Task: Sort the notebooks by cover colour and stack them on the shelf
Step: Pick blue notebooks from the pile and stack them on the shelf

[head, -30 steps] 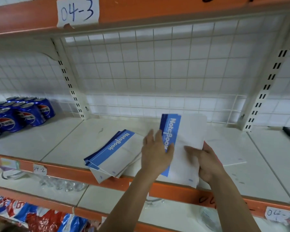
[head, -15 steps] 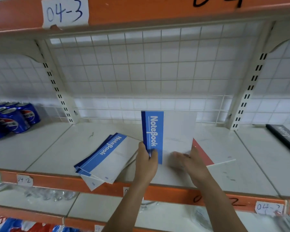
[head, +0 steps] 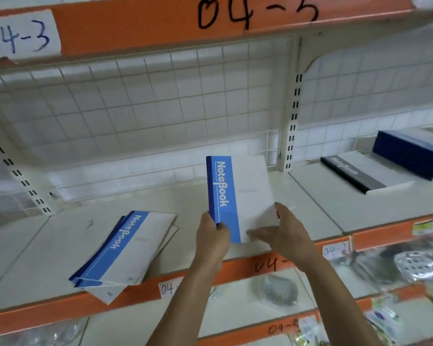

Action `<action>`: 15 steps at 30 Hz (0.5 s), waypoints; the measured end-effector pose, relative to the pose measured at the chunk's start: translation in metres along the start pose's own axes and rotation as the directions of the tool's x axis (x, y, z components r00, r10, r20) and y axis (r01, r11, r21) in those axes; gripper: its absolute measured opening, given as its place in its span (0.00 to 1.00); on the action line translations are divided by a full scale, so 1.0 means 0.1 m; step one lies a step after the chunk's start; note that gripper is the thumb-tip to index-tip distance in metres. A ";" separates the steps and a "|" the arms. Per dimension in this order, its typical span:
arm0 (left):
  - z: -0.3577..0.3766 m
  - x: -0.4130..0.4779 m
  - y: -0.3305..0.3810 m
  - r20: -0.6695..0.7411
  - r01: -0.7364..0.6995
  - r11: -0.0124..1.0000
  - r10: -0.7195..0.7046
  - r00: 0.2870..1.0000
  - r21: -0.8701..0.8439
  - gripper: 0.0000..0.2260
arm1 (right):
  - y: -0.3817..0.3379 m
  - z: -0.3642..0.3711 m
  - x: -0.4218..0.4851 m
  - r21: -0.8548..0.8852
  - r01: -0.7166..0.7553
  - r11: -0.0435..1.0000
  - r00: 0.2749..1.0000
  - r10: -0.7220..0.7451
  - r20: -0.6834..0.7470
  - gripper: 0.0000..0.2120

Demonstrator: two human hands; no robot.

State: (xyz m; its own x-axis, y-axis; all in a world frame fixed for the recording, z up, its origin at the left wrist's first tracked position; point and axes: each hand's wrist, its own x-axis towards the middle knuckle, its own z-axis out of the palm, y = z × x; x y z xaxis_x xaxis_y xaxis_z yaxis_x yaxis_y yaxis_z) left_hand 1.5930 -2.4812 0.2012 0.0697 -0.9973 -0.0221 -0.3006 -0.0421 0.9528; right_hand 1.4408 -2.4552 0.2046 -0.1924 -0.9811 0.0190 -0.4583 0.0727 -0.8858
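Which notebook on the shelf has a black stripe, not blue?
The black-striped notebook lying flat at the right, beside the dark blue stack. The held notebook and the left pile have blue stripes.

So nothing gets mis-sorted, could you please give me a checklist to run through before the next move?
1. Grip of left hand on the notebook at its blue spine: ok.
2. Support from right hand at its lower right corner: ok.
3. Its cover matches the blue pile: ok.
4. That pile squared up: not ok, fanned, one corner over the shelf edge.
5. The black notebook lies apart, on the right: ok.
6. One book in hand or several: cannot tell.
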 end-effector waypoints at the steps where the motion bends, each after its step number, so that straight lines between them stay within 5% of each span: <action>1: 0.07 -0.05 0.02 0.020 0.011 1.000 -0.011 1.000 0.009 0.12 | 0.04 -0.09 -0.06 0.009 -0.012 1.000 1.000 0.012 0.021 0.27; 9: 0.76 -0.40 0.23 0.377 -0.205 0.978 0.175 0.910 0.041 0.27 | 0.47 -0.90 -0.31 -0.212 0.053 0.976 0.995 -0.070 -0.071 0.40; 15: 1.79 -0.57 0.33 0.360 -0.353 0.913 0.266 0.894 0.202 0.38 | 0.97 -1.77 -0.54 -0.259 0.020 0.966 0.991 -0.054 -0.124 0.42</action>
State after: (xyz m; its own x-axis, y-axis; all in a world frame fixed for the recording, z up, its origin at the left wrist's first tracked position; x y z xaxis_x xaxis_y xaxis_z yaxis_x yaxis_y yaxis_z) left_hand 1.4088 -2.4360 0.1797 -0.3598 -0.9246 0.1252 -0.4916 0.3019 0.8168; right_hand 1.2531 -2.3632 0.1996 -0.2733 -0.9539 0.1243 -0.6714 0.0966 -0.7348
